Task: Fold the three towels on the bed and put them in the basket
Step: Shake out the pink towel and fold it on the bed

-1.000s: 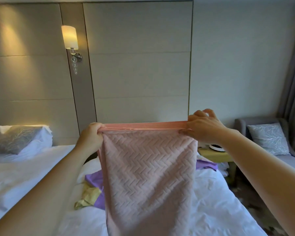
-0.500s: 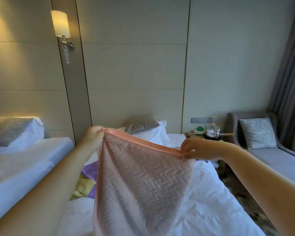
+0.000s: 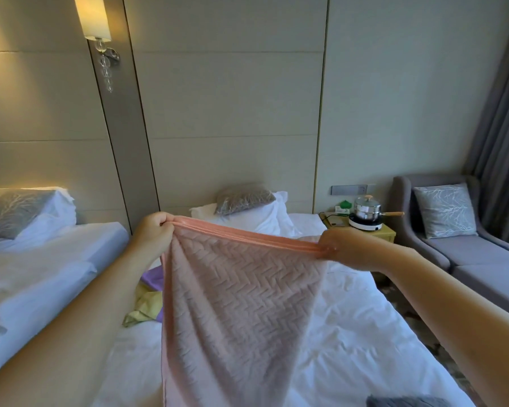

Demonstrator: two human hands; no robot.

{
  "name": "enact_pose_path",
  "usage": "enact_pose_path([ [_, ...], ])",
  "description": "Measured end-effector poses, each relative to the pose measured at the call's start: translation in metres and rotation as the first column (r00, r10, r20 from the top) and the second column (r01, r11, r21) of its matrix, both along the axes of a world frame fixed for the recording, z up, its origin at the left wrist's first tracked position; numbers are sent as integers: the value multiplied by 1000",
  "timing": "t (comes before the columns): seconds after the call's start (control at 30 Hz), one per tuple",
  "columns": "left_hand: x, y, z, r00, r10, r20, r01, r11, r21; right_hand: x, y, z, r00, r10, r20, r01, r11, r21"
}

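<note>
A pink quilted towel (image 3: 238, 312) hangs over the white bed (image 3: 365, 333), doubled along its top edge. My left hand (image 3: 153, 235) grips the top left corner. My right hand (image 3: 343, 249) pinches the top right corner, held lower than the left. On the bed behind the pink towel lie a purple towel (image 3: 152, 279) and a yellow towel (image 3: 143, 308), both crumpled and partly hidden. A dark grey rim (image 3: 409, 402) shows at the bottom right edge; I cannot tell whether it is the basket.
A second bed (image 3: 41, 259) stands at the left. Pillows (image 3: 247, 212) lie at the head of the near bed. A bedside table (image 3: 362, 230) carries a steel pot on a hotplate. A grey sofa (image 3: 467, 254) and curtain fill the right side.
Both hands have lowered the pink towel toward the bed, the right hand dropping further than the left, so the top edge now slopes. The view has tilted down, showing the pillows and bedside table.
</note>
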State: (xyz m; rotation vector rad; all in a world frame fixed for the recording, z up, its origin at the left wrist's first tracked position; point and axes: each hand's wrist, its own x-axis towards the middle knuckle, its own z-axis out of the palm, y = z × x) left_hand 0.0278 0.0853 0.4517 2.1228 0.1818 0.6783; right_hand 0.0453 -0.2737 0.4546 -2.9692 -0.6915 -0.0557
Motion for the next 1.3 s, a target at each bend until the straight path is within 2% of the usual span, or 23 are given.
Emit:
enact_pose_path([
  [0.13, -5, 15, 0, 999, -36, 8, 35, 985, 166, 3, -16, 19, 989, -42, 139, -7, 943, 333],
  [0.23, -3, 20, 5, 998, -48, 35, 40, 978, 206, 6, -17, 28, 984, -100, 150, 13, 867, 498],
  [0.3, 1, 23, 13, 997, -54, 63, 44, 987, 153, 8, -15, 34, 979, -132, 158, 16, 814, 580],
  [0.4, 9, 30, 31, 992, -69, 107, 70, 998, -6, 11, -13, 48, 964, -160, 213, -23, 748, 663],
  [0.47, 15, 32, 40, 990, -78, 115, 80, 997, -15, 15, -10, 53, 948, -163, 272, -62, 747, 662],
  [0.53, 24, 31, 39, 991, -94, 95, 86, 992, 90, 24, -6, 51, 937, -158, 311, -77, 776, 626],
  [0.63, 43, 29, 18, 992, -125, 24, 115, 961, 253, 50, 0, 33, 957, -168, 235, 16, 843, 538],
  [0.73, 68, 29, -11, 993, -31, -112, 71, 926, 371, 86, 4, 3, 965, -191, 182, 115, 925, 361],
  [0.83, 100, 25, -36, 971, 45, -236, 81, 865, 494, 119, 7, -25, 953, -297, 67, 257, 903, 343],
  [0.93, 141, 23, -55, 955, 20, -297, 115, 896, 430, 155, 11, -48, 925, -371, -81, 373, 846, 381],
  [1.07, 205, 16, -73, 947, -19, -319, 80, 981, 179, 204, 17, -62, 903, -351, -246, 423, 632, 649],
  [1.13, 234, 14, -76, 963, -37, -265, 69, 992, 110, 230, 18, -60, 916, -330, -227, 392, 622, 678],
  [1.2, 261, 15, -73, 984, -37, -172, 54, 994, 99, 254, 19, -55, 931, -329, -156, 339, 625, 703],
  [1.3, 294, 16, -56, 997, -73, 0, 73, 996, 58, 279, 20, -38, 942, -336, -25, 226, 574, 787],
])
